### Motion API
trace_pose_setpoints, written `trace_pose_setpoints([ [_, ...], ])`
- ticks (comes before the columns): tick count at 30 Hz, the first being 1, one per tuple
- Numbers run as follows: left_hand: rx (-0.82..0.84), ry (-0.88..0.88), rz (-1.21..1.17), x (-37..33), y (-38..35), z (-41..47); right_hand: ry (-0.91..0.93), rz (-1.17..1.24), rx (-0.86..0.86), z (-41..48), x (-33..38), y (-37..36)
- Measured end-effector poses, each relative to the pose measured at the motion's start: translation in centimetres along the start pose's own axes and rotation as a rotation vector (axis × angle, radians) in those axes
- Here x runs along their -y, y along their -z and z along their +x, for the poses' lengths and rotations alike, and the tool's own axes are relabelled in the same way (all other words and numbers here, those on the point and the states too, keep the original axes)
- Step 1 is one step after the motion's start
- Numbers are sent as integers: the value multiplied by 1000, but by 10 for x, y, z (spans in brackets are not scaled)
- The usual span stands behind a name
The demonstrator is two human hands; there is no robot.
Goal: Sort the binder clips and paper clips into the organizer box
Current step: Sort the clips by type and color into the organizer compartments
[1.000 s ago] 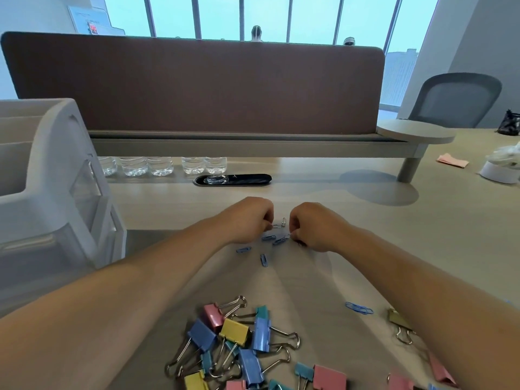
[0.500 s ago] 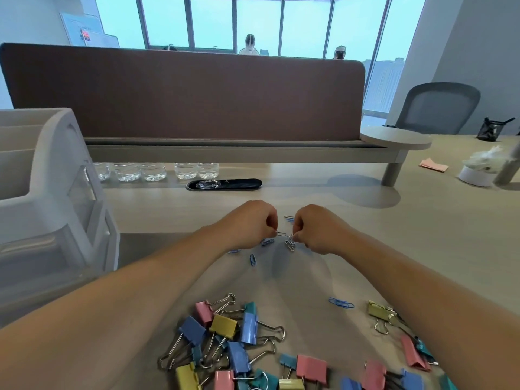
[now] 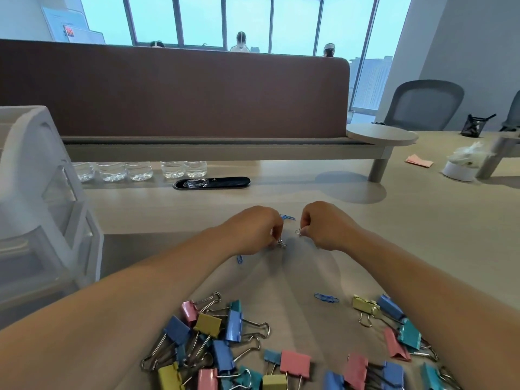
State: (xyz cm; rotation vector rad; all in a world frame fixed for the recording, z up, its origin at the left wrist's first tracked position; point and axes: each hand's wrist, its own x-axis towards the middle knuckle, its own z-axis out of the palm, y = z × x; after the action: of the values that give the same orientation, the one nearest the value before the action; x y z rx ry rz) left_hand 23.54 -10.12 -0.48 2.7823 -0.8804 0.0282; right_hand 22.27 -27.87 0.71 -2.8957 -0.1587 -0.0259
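My left hand (image 3: pixel 254 229) is curled over the desk and pinches small silver paper clips (image 3: pixel 281 243) at its fingertips. My right hand (image 3: pixel 327 225) is closed beside it, pinching another silver paper clip (image 3: pixel 298 231). Blue paper clips lie loose: one behind the hands (image 3: pixel 287 217), one under my left wrist (image 3: pixel 239 259), one nearer me (image 3: pixel 326 297). A heap of coloured binder clips (image 3: pixel 222 342) lies in front of me, with more at the right (image 3: pixel 394 327). The white organizer box (image 3: pixel 42 198) with clear drawers stands at the left.
A brown desk divider (image 3: pixel 174 91) runs across the back, with several water bottles (image 3: pixel 139 170) and a black cable slot (image 3: pixel 211 182) below it. A round shelf (image 3: pixel 381 135), a grey chair (image 3: pixel 425 105), a pink note (image 3: pixel 419 160) and a white tub (image 3: pixel 460 170) are at the right.
My hands have drawn slightly apart, each holding a silver paper clip. The view tilted, so more binder clips show at the bottom right.
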Motion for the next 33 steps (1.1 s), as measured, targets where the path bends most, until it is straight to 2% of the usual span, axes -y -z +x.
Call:
trace_pose_setpoints([
  [13,69,7,-13,-2,1,11,0,80,-36,0,-9,2],
  [19,69,62,-34,-5,1,14,45,125,-26,-4,-6,-1],
  [33,104,73,16,1,7,14,61,33,43,5,15,-18],
])
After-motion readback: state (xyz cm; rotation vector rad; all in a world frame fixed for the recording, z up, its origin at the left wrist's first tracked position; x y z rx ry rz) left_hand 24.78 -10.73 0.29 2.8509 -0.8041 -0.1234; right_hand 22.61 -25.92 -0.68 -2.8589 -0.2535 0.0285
